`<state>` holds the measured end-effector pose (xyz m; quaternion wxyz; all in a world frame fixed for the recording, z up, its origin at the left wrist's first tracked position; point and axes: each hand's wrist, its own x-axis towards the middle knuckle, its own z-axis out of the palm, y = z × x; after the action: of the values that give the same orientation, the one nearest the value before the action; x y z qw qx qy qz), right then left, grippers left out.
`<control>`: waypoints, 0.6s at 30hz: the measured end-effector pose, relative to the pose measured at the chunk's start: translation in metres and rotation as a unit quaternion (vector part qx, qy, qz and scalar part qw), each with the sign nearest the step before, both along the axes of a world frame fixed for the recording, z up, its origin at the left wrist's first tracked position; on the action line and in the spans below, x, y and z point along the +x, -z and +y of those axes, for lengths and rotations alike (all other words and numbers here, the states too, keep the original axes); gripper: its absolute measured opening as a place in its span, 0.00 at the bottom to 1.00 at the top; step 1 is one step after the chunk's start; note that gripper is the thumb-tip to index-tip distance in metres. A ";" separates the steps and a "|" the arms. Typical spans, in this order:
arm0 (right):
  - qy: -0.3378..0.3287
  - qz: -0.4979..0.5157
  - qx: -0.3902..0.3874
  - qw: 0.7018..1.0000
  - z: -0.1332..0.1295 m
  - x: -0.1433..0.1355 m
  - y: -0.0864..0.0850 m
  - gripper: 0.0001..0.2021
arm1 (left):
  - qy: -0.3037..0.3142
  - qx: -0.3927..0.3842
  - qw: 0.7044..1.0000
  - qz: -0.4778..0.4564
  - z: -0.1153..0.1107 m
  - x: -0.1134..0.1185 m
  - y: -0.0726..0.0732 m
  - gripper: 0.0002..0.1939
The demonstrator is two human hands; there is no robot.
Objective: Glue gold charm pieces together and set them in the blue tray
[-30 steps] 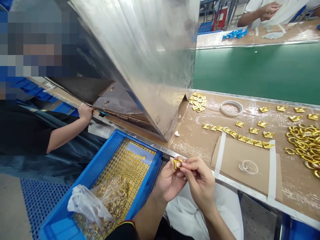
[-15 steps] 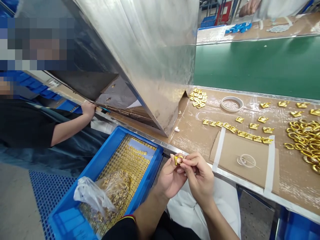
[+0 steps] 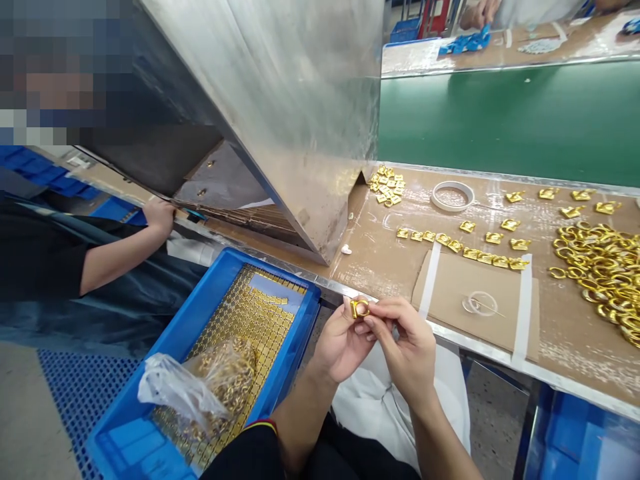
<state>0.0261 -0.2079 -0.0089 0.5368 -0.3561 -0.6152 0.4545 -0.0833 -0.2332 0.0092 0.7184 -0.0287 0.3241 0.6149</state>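
Between my two hands, just off the table's front edge, is a gold ring (image 3: pixel 355 309) with a flat, squarish face. My left hand (image 3: pixel 334 343) is closed, pinching the face side between thumb and fingers. Thumb and forefinger of my right hand (image 3: pixel 409 347) close on the opposite side of the band. To the right, a row of gold rings with square faces (image 3: pixel 470 253) lies along the top of a taped cardboard pad (image 3: pixel 450 293). On that pad rests a small clear round dish (image 3: pixel 480 294) with a thin stick across it.
A blue crate (image 3: pixel 295 360) on my left holds gold square pieces and a plastic bag (image 3: pixel 185 393) of gold parts. A metal hood (image 3: pixel 300 100) stands ahead. Gold rings are piled (image 3: pixel 600 267) at right, near a tape roll (image 3: pixel 453 197). A co-worker's arm (image 3: pixel 125 253) reaches in at left.
The view has shifted slightly, so the table appears further left and higher. Both my hands keep their pinch on the ring. Across the green belt, another person's hand now touches the blue items.
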 end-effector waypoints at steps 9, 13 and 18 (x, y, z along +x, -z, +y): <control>0.000 -0.017 0.014 1.000 -0.003 -0.005 0.001 0.07 | -0.021 0.005 1.000 -0.013 -0.004 -0.002 0.008 0.18; -0.012 -0.025 0.010 1.000 -0.002 -0.007 0.003 0.08 | -0.042 -0.020 0.999 -0.020 -0.003 -0.001 0.009 0.19; -0.009 -0.028 0.017 0.999 -0.001 -0.008 0.003 0.09 | -0.047 -0.012 0.998 -0.031 -0.002 -0.001 0.011 0.20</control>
<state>0.0176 -0.2085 -0.0117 0.5214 -0.3541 -0.6403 0.4390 -0.0843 -0.2353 -0.0015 0.6982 -0.0716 0.3073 0.6426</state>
